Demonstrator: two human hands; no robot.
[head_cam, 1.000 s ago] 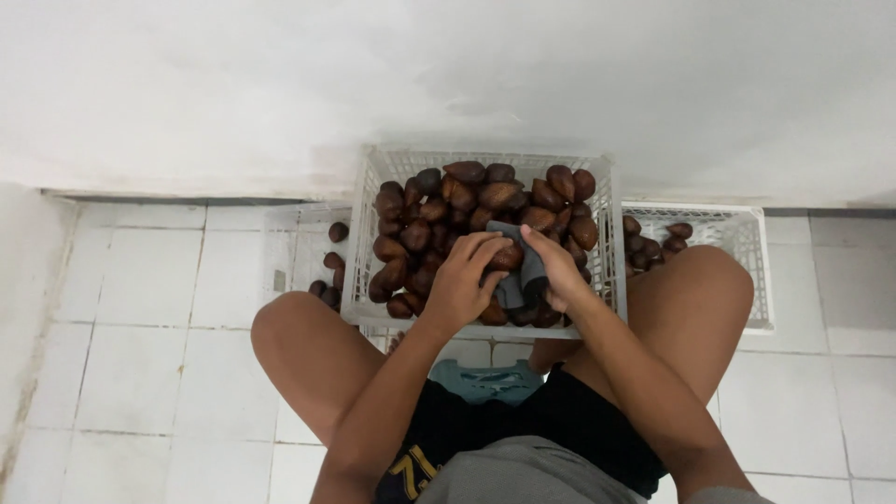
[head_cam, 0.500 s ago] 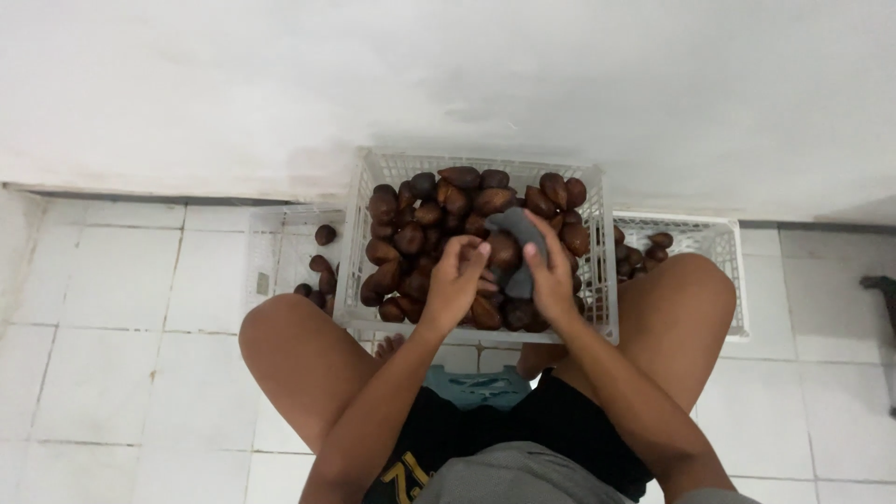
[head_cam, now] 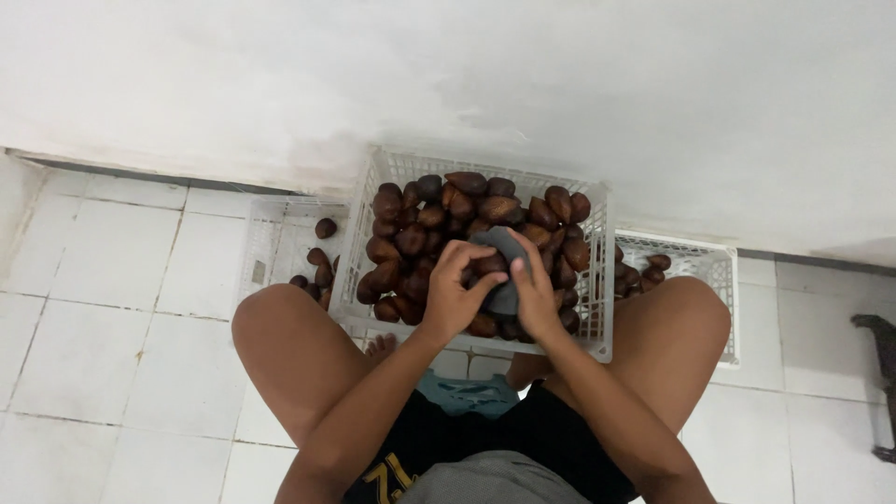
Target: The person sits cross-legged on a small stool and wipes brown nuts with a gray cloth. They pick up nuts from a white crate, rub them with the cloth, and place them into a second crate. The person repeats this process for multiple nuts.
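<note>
Both our hands have stayed over the white crate [head_cam: 597, 280] of brown scaly fruit [head_cam: 467, 210]. Our left hand [head_cam: 453, 299] pinches one dark fruit [head_cam: 490, 264] in its fingers; our right hand [head_cam: 535, 291] grips a grey cloth [head_cam: 504, 245] against it. Smaller crates [head_cam: 714, 271] flank it on the tiled floor [head_cam: 103, 289].

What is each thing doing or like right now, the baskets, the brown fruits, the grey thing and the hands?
White plastic middle basket: heaped full of fruit.
Brown scaly fruits: piled up.
Grey cloth-like piece: gripped by both hands over the pile.
Left hand: closed on a fruit and the grey piece.
Right hand: gripping the grey piece.
White left basket: few fruits.
White right basket: partly filled.
</note>
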